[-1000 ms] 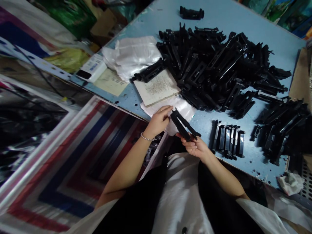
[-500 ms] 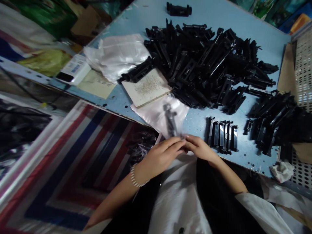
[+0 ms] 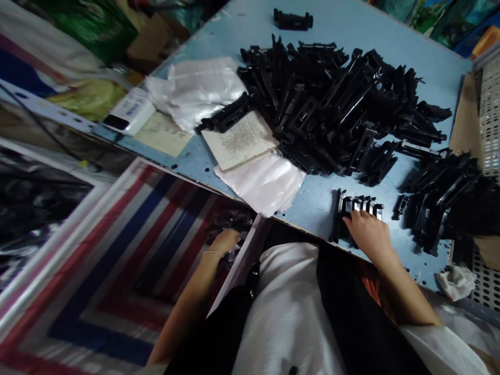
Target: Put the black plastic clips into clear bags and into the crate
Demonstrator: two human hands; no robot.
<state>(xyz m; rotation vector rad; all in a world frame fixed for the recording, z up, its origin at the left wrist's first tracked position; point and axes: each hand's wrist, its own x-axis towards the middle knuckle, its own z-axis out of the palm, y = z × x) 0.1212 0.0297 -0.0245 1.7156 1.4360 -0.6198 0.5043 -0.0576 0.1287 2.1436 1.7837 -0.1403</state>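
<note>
My right hand (image 3: 369, 234) lies over a short row of slim black bracket-like parts (image 3: 338, 213) near the table's front edge. Its fingers are bent round the tops of the parts and hide some of them. Down to the left, my left hand (image 3: 225, 242) is inside a bin lined with striped sheeting (image 3: 156, 260), at a heap of dark bagged parts (image 3: 234, 221). Dim light and the heap keep its fingertips from showing. A stack of clear plastic bags (image 3: 263, 185) rests on the table edge between the hands, partly under a speckled white block (image 3: 240, 140).
A large heap of black parts (image 3: 328, 104) covers the middle of the blue table (image 3: 351, 21). A second pile (image 3: 441, 192) stands at the right, beside a perforated crate (image 3: 490, 114). More plastic bags (image 3: 203, 86) and a white box (image 3: 130, 112) lie at the left.
My hands have parted from in front of my body, where they held a bagged black part. The left went down into the bin, the right over to the row. That part is out of them.
</note>
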